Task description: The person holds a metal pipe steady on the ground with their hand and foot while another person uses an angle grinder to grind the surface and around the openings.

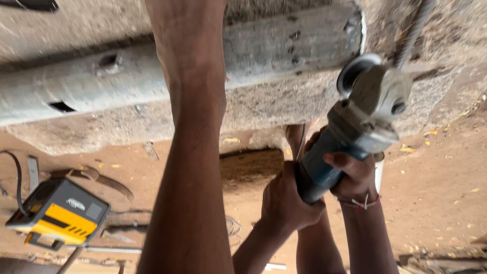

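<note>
I held the angle grinder (355, 127) with both hands, my left hand (286, 198) wrapped closed around the rear of its blue body and my right hand (352, 175) closed around the body just ahead of it. The tool's long axis ran from my hands at the lower middle up and to the right, with its grey head and disc (355, 71) pointing toward the end of the long metal bar (127, 76). The disc sat right at that end edge, where the bar stopped near a white rim; I could not tell whether it touched the metal. A few sparks showed above the disc at the top right.

The bar lay lengthwise across the view, running from the left edge to the disc, with slots and holes along its face, resting on a rough concrete slab (264, 106). A bare leg (190, 152) crossed the bar in the middle, just beside my left hand, narrowing the room on that side. To the right of the grinder the dirt floor (441, 177) lay open, scattered with small yellow leaves. A yellow and grey machine (58, 213) with a black cable stood well apart at the lower left.
</note>
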